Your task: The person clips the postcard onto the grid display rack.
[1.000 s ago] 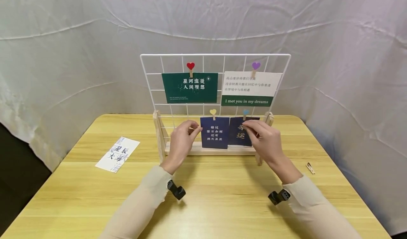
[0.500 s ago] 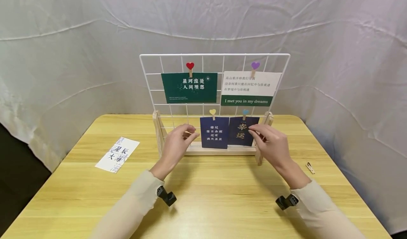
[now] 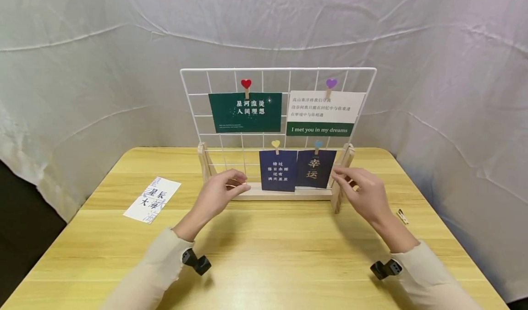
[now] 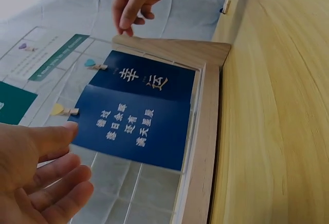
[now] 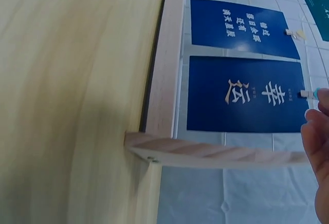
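On the white wire grid [image 3: 222, 69], a blue card [image 3: 278, 182] hangs from a yellow heart clothespin [image 3: 276, 146]. Beside it a dark blue card with gold characters [image 3: 303, 168] hangs from a blue heart clothespin [image 3: 318, 146]. My left hand [image 3: 220, 191] is left of the blue card, fingers loosely bent and holding nothing; the left wrist view shows its fingers [image 4: 61, 183] apart from the card. My right hand [image 3: 363, 191] is by the stand's right wooden post [image 3: 339, 193], just right of the dark blue card, with nothing between its fingers.
Higher on the grid, a red heart clothespin [image 3: 246, 84] holds a green card [image 3: 247, 120] and a purple heart clothespin [image 3: 331, 84] holds a white-and-green card [image 3: 326, 99]. A white card [image 3: 165, 186] lies at the table's left; a small clothespin [image 3: 402, 216] lies at the right.
Both hands have drawn back from the lower cards, the left toward the left and down, the right toward the right and down. Both cards stay clipped in place.
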A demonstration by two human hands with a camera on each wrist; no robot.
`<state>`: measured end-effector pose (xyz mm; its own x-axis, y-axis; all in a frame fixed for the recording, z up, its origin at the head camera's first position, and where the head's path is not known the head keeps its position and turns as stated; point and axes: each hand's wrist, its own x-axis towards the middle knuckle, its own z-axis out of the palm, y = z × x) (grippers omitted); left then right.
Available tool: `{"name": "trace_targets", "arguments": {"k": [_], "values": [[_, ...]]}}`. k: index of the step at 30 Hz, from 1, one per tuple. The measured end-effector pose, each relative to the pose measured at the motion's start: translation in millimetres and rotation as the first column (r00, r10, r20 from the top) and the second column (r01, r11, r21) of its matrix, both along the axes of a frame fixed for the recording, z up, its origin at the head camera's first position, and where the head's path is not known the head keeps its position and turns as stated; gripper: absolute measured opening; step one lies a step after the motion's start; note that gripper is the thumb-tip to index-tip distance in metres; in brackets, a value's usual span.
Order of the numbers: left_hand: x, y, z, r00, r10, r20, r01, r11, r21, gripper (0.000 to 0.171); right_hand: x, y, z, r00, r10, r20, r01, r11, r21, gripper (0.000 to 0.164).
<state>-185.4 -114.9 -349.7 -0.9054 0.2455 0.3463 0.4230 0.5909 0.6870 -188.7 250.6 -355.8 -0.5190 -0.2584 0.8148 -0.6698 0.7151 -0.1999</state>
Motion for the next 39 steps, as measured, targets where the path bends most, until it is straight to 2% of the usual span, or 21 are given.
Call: {"name": "trace_targets", "arguments": {"k": [13, 26, 32, 39], "values": [[2.7, -38, -2.5, 0.997, -0.035, 0.067, 0.038, 0.998, -0.042, 0.022, 7.4, 28, -11.8, 0.993, -0.107, 0.053, 0.106, 0.994, 0.027, 0.026], [1.0, -72, -10.5, 0.999, 0.03, 0.041, -0.026, 0.995, -0.095, 0.02, 15.4, 60, -23.3, 0.97, -0.189, 0.155, 0.193, 0.981, -0.012, 0.034], [-2.6, -91, -15.3, 0.998, 0.067, 0.012, -0.065, 0.99, -0.129, 0.025, 16.6, 78, -28.5, 0.937, -0.223, 0.268, 0.234, 0.972, -0.01, 0.041], [-6.0, -110, -21.7, 0.993, 0.117, -0.019, -0.119, 0.974, -0.193, 0.03, 15.9, 99, -35.1, 0.879, -0.248, 0.407, 0.262, 0.965, 0.022, 0.053]]}}
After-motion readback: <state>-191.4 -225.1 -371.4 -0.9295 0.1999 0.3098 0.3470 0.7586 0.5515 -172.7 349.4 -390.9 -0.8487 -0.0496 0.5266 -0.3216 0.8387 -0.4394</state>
